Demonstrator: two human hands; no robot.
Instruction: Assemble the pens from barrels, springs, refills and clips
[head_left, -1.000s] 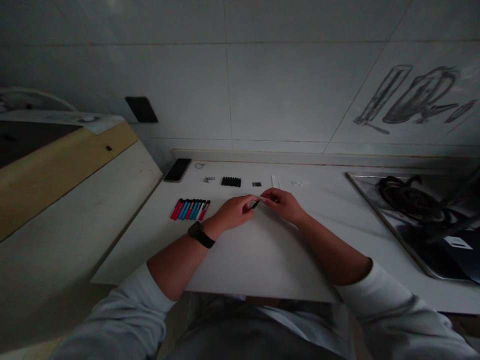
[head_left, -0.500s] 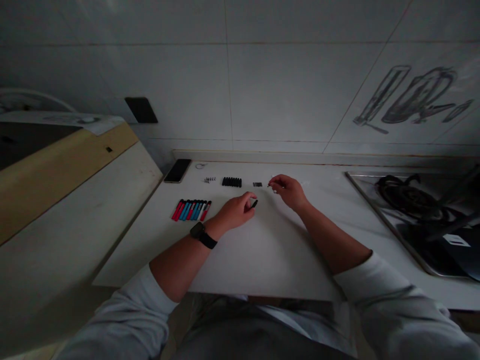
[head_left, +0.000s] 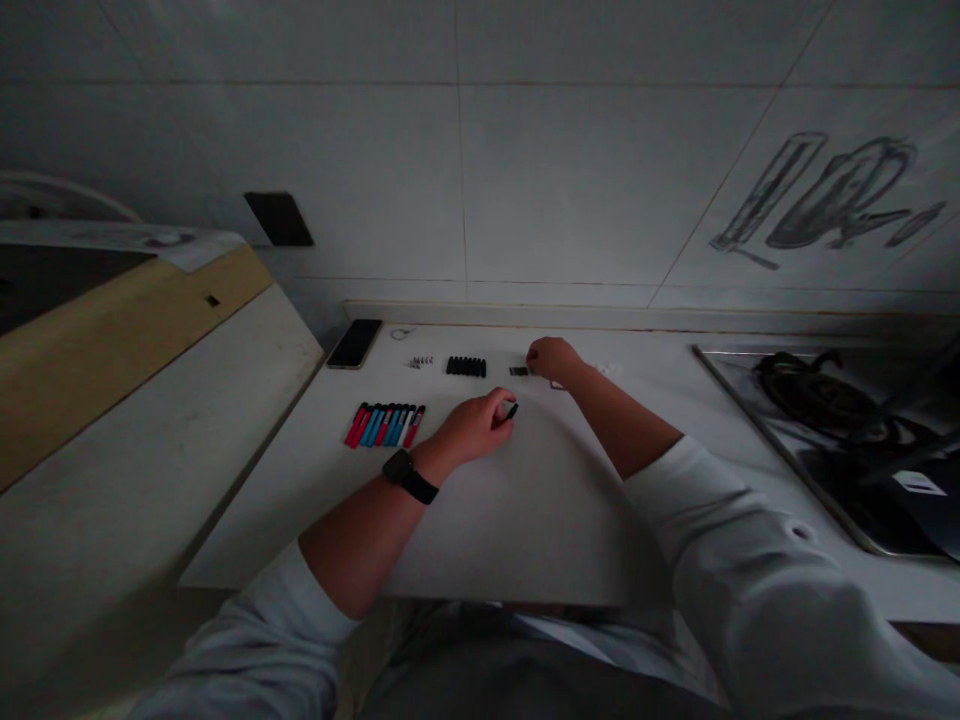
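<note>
My left hand (head_left: pixel 474 424) is closed in a pinch around a small black cylindrical part (head_left: pixel 512 411), held just above the white countertop. My right hand (head_left: pixel 553 358) is bent down over the counter with its fingers closed. Its fingertips are right beside a group of small dark pieces (head_left: pixel 518 371), and whatever they pinch is hidden. Left of those pieces stands a tight row of black cylindrical parts (head_left: pixel 466 367). Small metallic bits, perhaps springs or clips (head_left: pixel 421 362), lie farther left. Red, blue and white marker-like barrels (head_left: pixel 385 425) with dark ends lie side by side near my left forearm.
A phone (head_left: pixel 355 343) lies at the back left of the white countertop (head_left: pixel 540 520), next to a thin ring-shaped item (head_left: pixel 402 333). To the right is a gas stove (head_left: pixel 817 400). A pale cabinet or appliance (head_left: pixel 165 390) borders the left side; a tiled wall rises behind.
My right hand has moved slightly left and turned downward, reaching the small dark pieces. My left hand stays nearly in place with the black part in its fingers.
</note>
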